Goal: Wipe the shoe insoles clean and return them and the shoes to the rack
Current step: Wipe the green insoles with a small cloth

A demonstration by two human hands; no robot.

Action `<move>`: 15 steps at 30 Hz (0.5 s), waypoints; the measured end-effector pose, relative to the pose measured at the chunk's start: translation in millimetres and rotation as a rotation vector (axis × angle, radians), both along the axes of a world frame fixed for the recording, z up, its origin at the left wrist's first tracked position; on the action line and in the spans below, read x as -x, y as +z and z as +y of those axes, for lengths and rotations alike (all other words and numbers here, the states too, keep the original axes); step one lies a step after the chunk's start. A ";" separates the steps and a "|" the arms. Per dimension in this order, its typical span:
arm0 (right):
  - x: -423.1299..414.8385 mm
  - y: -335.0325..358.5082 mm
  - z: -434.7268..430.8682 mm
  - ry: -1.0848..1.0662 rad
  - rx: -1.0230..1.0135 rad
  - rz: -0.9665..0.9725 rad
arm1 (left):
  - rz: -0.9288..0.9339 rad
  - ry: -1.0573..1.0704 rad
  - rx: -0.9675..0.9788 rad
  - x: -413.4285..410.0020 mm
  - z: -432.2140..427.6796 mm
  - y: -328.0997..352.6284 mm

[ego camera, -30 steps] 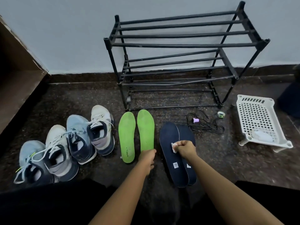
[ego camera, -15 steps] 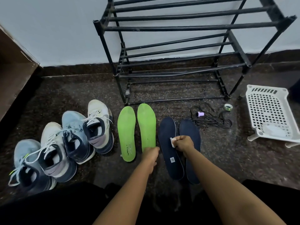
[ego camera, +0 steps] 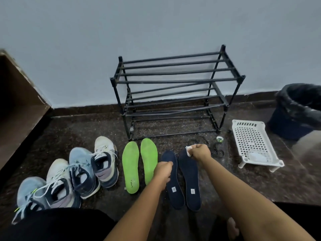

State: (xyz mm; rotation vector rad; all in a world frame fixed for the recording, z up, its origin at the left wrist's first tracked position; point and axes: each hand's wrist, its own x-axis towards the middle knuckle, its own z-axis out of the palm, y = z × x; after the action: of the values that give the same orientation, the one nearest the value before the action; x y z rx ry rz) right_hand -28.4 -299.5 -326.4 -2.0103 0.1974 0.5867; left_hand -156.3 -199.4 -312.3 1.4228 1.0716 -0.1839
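Observation:
Two green insoles (ego camera: 130, 167) (ego camera: 149, 160) lie side by side on the dark floor. Right of them lie two navy insoles (ego camera: 174, 192) (ego camera: 190, 180), toes toward the black shoe rack (ego camera: 173, 81), which holds nothing. My right hand (ego camera: 200, 152) pinches a white wipe (ego camera: 188, 151) at the toe of the right navy insole. My left hand (ego camera: 163, 172) sits with curled fingers on the left edge of the left navy insole. Several sneakers (ego camera: 83, 171), blue and cream, stand in a row at the left.
A white perforated basket (ego camera: 250, 136) with a white lump in it stands right of the rack. A bin lined with a black bag (ego camera: 298, 108) is at the far right. Black laces (ego camera: 218, 151) and a tape roll (ego camera: 219, 139) lie between. Wooden furniture (ego camera: 19, 101) borders the left.
My right hand carried the wipe up to the toe of the right navy insole. My left hand shifted from the green insole's heel onto the left navy insole. The view tilted up.

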 end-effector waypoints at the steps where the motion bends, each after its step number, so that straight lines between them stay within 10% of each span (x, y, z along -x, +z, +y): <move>1: -3.2 19.5 -9.2 -0.009 -0.007 -0.018 | -0.034 -0.014 -0.014 -2.4 -4.8 16.0; 15: -89.8 187.8 -150.8 -0.136 -0.010 -0.288 | -0.298 -0.255 -0.064 -114.0 -89.6 146.7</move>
State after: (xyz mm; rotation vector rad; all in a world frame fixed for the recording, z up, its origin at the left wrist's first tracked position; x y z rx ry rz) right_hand 61.5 -450.3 -138.6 -2.0267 0.1539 0.2090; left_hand -42.4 -289.0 -165.6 1.5863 0.6564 -0.1166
